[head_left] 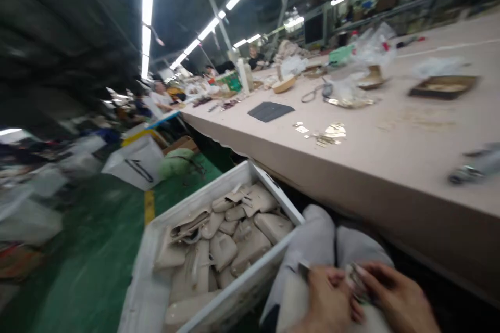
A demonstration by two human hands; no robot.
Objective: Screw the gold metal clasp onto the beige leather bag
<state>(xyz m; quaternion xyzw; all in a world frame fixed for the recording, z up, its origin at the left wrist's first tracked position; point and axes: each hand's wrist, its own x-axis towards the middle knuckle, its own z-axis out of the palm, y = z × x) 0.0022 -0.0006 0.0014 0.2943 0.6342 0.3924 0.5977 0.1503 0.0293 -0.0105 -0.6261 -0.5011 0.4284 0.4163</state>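
My left hand (328,299) and my right hand (394,296) meet over my lap at the bottom of the view. Together they pinch a small shiny metal fitting (356,280) against a beige leather piece (292,302) that lies on my grey-trousered knees (328,239). My left hand rests on the beige piece and my right hand's fingers close on the fitting. The picture is blurred, so the fitting's shape is unclear.
A white crate (234,177) of several beige leather pieces stands on the green floor at my left. A long beige worktable (390,166) runs along the right, with small brass fittings (328,134), a dark pad (270,111), trays and plastic bags. Other people sit far down the table.
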